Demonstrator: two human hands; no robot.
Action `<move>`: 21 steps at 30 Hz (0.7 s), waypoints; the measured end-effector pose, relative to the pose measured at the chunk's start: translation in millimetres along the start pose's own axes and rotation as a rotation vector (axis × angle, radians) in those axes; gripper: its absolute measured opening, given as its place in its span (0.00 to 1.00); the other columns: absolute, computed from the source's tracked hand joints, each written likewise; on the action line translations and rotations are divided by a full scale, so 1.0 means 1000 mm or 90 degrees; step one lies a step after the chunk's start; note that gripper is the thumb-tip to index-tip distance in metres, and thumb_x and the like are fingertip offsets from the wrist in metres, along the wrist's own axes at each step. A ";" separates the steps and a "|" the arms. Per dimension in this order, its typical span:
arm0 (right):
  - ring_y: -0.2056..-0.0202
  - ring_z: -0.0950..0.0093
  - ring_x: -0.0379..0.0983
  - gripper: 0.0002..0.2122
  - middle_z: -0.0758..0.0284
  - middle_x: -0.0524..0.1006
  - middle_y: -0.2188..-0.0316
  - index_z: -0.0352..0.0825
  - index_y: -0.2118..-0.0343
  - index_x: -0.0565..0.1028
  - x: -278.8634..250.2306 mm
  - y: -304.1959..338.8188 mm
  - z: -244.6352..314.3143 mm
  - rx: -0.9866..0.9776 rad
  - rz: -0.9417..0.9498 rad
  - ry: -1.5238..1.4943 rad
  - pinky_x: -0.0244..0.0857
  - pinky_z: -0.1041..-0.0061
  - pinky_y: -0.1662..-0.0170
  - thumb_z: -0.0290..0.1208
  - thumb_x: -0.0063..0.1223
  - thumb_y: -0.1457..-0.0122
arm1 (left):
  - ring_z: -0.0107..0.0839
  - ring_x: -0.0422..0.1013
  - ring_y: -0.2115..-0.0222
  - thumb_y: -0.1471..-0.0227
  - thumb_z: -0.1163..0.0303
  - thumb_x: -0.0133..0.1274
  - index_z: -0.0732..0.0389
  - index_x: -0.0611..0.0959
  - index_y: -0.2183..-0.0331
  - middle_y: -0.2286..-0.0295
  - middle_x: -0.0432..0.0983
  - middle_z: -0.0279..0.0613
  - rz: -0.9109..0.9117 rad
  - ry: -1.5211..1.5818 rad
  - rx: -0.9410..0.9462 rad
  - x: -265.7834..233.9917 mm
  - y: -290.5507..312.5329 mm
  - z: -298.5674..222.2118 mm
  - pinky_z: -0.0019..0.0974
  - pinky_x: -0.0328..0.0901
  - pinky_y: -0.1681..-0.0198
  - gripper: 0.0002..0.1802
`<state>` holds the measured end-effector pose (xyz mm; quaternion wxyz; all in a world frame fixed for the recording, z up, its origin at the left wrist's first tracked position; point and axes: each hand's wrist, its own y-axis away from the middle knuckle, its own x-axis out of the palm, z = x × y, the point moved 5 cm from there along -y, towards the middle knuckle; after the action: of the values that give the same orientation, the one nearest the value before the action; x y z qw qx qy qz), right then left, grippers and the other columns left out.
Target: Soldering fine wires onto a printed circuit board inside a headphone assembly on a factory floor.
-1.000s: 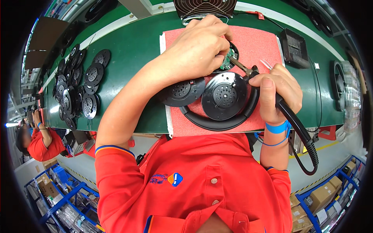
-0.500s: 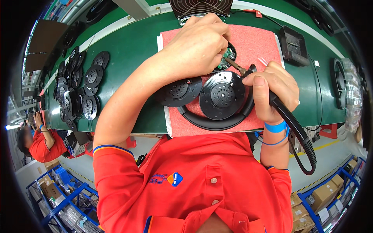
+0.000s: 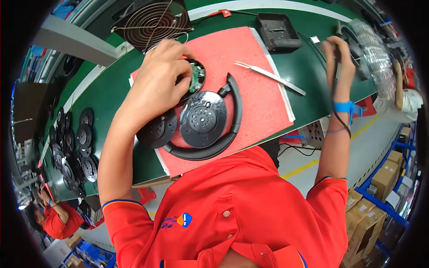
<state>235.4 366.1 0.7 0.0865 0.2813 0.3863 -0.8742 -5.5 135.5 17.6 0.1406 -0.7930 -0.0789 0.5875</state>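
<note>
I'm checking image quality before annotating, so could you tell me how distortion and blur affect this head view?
Head view: strong fisheye, so the green table edge curves and a black rim frames it; left hand and headphones sharp; right hand near the rim looks stretched and slightly soft.

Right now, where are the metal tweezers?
In the head view, the tweezers lie on the right part of the red mat, their handle reaching onto the green bench, between the headphone band and the right hand.

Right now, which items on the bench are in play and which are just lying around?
In play:
left hand on open earcup with green circuit board
black headband
round earcup covers
right hand gripping corded tool

Lying about:
tweezers
wire-guard fan
black tray
stacked black discs
</note>
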 end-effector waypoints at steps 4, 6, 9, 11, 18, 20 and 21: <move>0.69 0.71 0.72 0.13 0.60 0.74 0.70 0.37 0.59 0.68 0.013 -0.011 -0.035 0.010 0.120 0.131 0.65 0.78 0.61 0.24 0.56 0.47 | 0.42 0.65 0.60 0.64 0.78 0.53 0.66 0.75 0.81 0.65 0.72 0.43 -0.005 0.029 -0.025 0.002 0.001 0.001 0.41 0.59 0.54 0.03; 0.68 0.71 0.72 0.13 0.60 0.74 0.70 0.36 0.59 0.68 0.017 -0.020 -0.048 -0.021 0.157 0.088 0.64 0.79 0.61 0.23 0.55 0.47 | 0.43 0.65 0.60 0.63 0.77 0.53 0.66 0.76 0.80 0.65 0.72 0.43 -0.005 0.048 -0.046 0.001 0.002 0.003 0.41 0.60 0.55 0.03; 0.65 0.73 0.71 0.12 0.62 0.74 0.68 0.35 0.60 0.66 0.024 -0.029 -0.058 -0.071 0.237 0.009 0.63 0.81 0.59 0.19 0.52 0.46 | 0.44 0.65 0.61 0.62 0.77 0.53 0.66 0.76 0.79 0.65 0.72 0.44 -0.016 0.078 -0.081 -0.003 0.008 0.003 0.40 0.61 0.56 0.03; 0.65 0.76 0.69 0.12 0.65 0.73 0.68 0.34 0.62 0.65 0.027 -0.036 -0.068 -0.071 0.270 -0.019 0.62 0.81 0.58 0.17 0.52 0.48 | 0.44 0.66 0.61 0.61 0.77 0.54 0.67 0.77 0.77 0.65 0.72 0.44 -0.044 0.091 -0.085 -0.004 0.012 0.004 0.40 0.62 0.57 0.04; 0.70 0.85 0.62 0.14 0.72 0.67 0.71 0.35 0.65 0.64 0.008 -0.041 -0.062 -0.004 0.225 -0.090 0.60 0.88 0.64 0.13 0.52 0.51 | 0.42 0.67 0.59 0.59 0.76 0.55 0.66 0.78 0.73 0.63 0.73 0.43 -0.118 0.114 -0.131 -0.023 0.019 -0.006 0.39 0.62 0.57 0.06; 0.67 0.84 0.66 0.13 0.70 0.69 0.69 0.33 0.65 0.66 0.015 -0.033 -0.026 -0.043 0.176 -0.222 0.62 0.86 0.61 0.12 0.51 0.51 | 0.41 0.67 0.59 0.59 0.76 0.55 0.66 0.78 0.72 0.64 0.73 0.43 -0.141 0.147 -0.127 -0.025 0.017 -0.012 0.39 0.62 0.57 0.07; 0.65 0.82 0.69 0.13 0.69 0.71 0.68 0.33 0.64 0.67 0.017 -0.024 0.020 -0.128 0.173 -0.201 0.64 0.84 0.61 0.12 0.53 0.51 | 0.41 0.68 0.60 0.59 0.76 0.55 0.65 0.78 0.72 0.64 0.73 0.43 -0.166 0.177 -0.115 -0.028 0.019 -0.019 0.39 0.62 0.57 0.07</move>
<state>204.5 369.1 17.0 0.2903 0.1803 0.4117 -0.8448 3.2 106.4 42.2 0.1536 -0.8590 -0.2130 0.4396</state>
